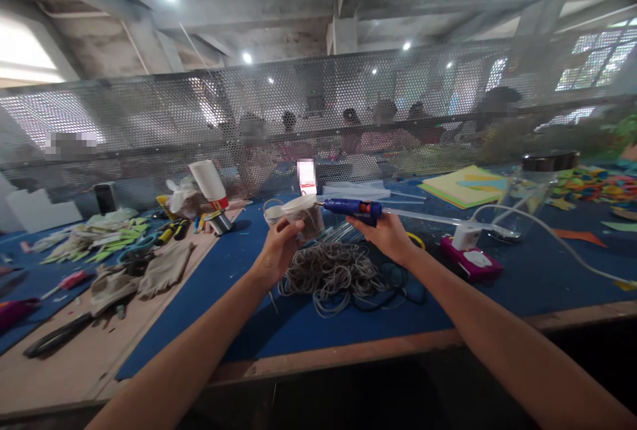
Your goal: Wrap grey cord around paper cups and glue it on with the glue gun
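My left hand (pixel 279 242) is closed round a pale cup (pixel 312 219) that seems partly wrapped in grey cord. A blue hot glue gun (pixel 351 209) is gripped in my right hand (pixel 389 236), its nozzle close to the cup's side; whether they touch I cannot tell. From the gun's back sticks a long clear glue stick (pixel 423 217). Just behind my left fingers stands another small light cup (pixel 273 212) with a loop above it. Below both hands lies a tangled heap of grey cord (pixel 338 272).
On the right sit a purple power strip (pixel 470 264) with a white plug, a glass jar (pixel 530 201) and coloured sheets (pixel 465 186). To the left are stacked paper cups (pixel 208 181), gloves (pixel 166 271) and black-handled pliers (pixel 58 335). A perforated metal screen (pixel 199 131) rises behind the table.
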The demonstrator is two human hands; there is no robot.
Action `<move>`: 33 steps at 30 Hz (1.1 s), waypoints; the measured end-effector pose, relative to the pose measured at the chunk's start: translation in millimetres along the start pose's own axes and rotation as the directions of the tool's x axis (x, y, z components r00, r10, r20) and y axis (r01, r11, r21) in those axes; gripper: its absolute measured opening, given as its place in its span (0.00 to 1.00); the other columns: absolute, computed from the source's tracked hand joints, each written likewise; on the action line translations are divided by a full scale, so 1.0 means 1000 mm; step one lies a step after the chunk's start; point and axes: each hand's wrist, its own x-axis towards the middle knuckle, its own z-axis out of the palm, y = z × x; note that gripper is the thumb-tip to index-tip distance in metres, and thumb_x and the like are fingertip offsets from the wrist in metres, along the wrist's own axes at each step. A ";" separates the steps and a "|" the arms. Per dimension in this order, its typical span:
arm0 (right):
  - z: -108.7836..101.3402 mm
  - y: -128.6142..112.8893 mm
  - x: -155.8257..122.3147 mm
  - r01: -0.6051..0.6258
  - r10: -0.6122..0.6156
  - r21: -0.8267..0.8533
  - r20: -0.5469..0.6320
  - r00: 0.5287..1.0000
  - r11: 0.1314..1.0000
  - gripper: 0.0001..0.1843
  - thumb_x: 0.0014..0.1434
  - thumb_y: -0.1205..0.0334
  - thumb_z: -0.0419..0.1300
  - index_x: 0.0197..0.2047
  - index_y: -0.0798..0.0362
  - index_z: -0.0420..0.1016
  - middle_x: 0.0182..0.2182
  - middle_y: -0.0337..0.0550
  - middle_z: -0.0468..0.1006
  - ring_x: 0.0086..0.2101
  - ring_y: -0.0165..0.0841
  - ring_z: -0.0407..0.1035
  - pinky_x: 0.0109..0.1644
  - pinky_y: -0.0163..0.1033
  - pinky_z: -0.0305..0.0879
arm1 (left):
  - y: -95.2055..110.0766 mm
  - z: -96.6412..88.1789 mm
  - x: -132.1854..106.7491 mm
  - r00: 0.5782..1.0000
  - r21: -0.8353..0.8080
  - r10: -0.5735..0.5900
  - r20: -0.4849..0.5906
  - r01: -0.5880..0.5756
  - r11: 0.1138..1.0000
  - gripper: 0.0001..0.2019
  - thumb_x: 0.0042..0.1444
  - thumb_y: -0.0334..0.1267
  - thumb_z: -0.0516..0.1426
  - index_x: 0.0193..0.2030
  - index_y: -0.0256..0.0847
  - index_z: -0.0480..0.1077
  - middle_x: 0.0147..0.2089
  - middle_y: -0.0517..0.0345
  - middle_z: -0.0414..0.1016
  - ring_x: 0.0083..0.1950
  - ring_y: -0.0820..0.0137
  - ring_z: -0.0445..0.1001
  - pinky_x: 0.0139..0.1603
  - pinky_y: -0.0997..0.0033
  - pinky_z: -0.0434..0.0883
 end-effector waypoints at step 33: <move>-0.001 0.003 0.001 -0.015 0.015 -0.004 -0.011 1.000 1.000 0.17 0.64 0.42 0.64 0.40 0.47 0.81 0.26 0.42 0.78 0.32 0.42 0.76 0.30 0.42 0.69 | 0.010 0.011 -0.003 0.999 -0.030 -0.022 0.035 0.024 0.999 0.22 0.52 0.44 0.68 0.55 0.46 0.78 0.55 0.52 0.82 0.63 0.51 0.77 0.62 0.50 0.75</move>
